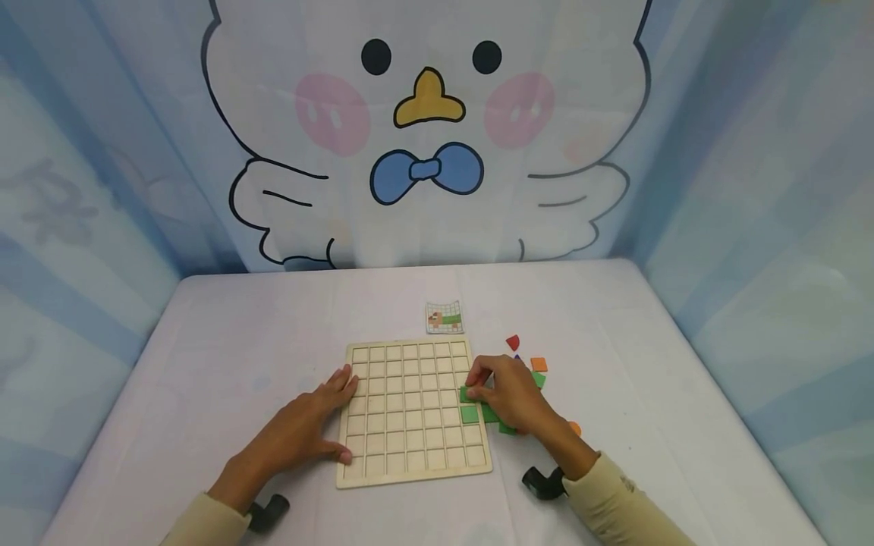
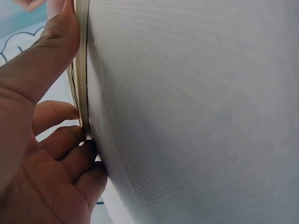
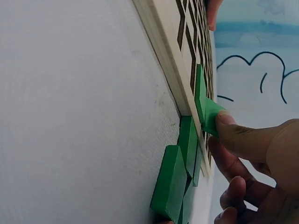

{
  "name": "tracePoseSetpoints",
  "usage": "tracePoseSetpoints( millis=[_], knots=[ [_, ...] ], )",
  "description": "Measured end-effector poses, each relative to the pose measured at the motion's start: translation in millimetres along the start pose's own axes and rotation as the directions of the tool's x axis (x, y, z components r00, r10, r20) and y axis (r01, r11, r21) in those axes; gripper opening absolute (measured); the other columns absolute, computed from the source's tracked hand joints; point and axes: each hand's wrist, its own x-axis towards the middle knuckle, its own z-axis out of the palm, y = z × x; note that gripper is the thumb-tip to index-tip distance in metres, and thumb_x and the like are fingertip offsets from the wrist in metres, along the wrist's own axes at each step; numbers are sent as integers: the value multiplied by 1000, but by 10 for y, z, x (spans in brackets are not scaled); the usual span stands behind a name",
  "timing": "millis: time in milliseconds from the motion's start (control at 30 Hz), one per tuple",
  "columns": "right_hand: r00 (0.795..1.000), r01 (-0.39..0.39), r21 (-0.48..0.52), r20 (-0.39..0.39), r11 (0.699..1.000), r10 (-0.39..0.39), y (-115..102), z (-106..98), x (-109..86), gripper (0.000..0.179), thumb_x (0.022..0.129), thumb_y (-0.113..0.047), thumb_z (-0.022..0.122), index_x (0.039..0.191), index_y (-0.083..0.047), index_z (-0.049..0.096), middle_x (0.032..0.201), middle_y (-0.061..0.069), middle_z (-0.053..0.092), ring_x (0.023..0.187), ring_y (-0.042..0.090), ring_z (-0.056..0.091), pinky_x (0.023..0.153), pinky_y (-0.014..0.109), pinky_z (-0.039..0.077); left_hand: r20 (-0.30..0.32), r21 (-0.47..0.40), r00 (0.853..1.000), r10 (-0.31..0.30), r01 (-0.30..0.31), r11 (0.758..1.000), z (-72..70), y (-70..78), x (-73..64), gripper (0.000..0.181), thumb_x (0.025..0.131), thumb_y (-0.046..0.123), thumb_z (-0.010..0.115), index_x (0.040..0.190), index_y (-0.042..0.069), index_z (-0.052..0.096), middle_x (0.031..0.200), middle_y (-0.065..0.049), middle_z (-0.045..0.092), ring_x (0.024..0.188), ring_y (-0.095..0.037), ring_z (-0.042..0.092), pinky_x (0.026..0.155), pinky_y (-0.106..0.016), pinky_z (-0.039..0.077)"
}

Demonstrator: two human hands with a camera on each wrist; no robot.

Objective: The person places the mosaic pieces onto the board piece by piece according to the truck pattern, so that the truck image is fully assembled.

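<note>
A wooden grid board (image 1: 414, 406) lies on the table. Along its left edge rests my left hand (image 1: 300, 432), fingers and thumb spread and touching the rim; the left wrist view shows that hand (image 2: 51, 154) against the board's side (image 2: 81, 60). Between thumb and fingertips, my right hand (image 1: 512, 390) pinches a green square tile (image 3: 212, 114) over the board's right column. Another green tile (image 1: 470, 415) sits in a cell just below it. More green tiles (image 3: 170, 182) lie against the board's right edge, partly hidden by the right hand in the head view.
Behind the board lies a small picture card (image 1: 444, 318) with a gridded pattern. Right of the board are a red piece (image 1: 513, 343), an orange square (image 1: 539, 365) and an orange round piece (image 1: 576, 428). A printed curtain (image 1: 426, 220) hangs behind the table.
</note>
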Motion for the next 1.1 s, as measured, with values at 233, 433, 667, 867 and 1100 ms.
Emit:
tracePoseSetpoints(
  millis=[233,433,667,867,1100],
  knots=[
    [1000,11,-56,-2,998,-12,-15,39,2,22,85,-15,90,81,-26,71,78,-13,64,88,11,58,83,34,47,-7,4,1000,10,-10,1000,6,4,7,121,67,48,95,164,3,38,175,-19,26,158,-44,35,116,-70,41],
    [1000,12,-70,24,997,-10,-29,31,-1,18,88,-16,88,83,-25,74,79,-12,63,87,11,57,82,33,46,1,6,1000,4,-4,1000,5,9,6,121,67,49,95,163,3,38,175,-19,25,158,-44,36,116,-69,41],
    [1000,-30,-27,1,999,30,37,-91,-34,13,89,-12,86,95,-21,79,83,-12,68,94,12,59,90,36,48,-7,16,1000,18,-17,1000,5,18,-6,122,66,51,94,163,2,39,174,-20,27,157,-44,36,115,-69,43],
    [995,-99,-40,8,994,100,111,-231,-81,17,90,-11,85,104,-20,80,86,-6,66,90,17,55,80,34,46,-10,24,1000,19,-18,1000,8,16,-4,121,67,51,93,163,2,39,174,-20,27,157,-45,37,115,-69,43],
    [996,-83,-48,28,995,84,188,-215,-126,22,85,-11,90,103,-19,81,85,-7,65,92,15,60,87,36,49,-18,27,1000,24,-24,999,3,14,-6,121,67,51,93,163,1,39,174,-20,27,157,-45,37,115,-69,43]
  ],
)
